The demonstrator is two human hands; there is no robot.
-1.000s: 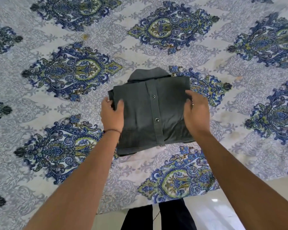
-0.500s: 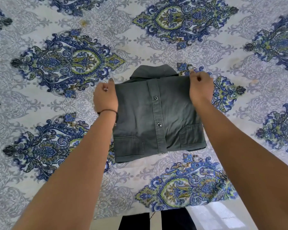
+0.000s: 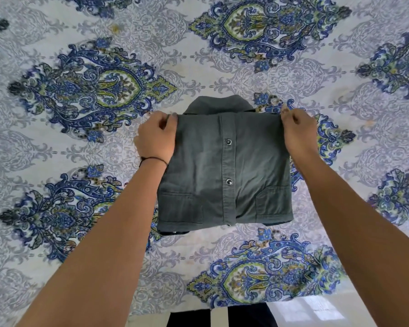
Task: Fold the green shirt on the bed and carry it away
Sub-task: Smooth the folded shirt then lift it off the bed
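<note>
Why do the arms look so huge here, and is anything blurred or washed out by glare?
Head view: the wide-angle lens stretches the forearms toward the bottom corners and bends the bedspread pattern; light is soft and even, with only thin shadow under the shirt; the shirt, left hand and right hand are sharp; the floor at lower right is glary.

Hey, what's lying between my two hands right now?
In the head view, only the folded shirt spans the stretch between the left hand and the right hand. Each pinches a top corner, with the button strip midway.
</note>
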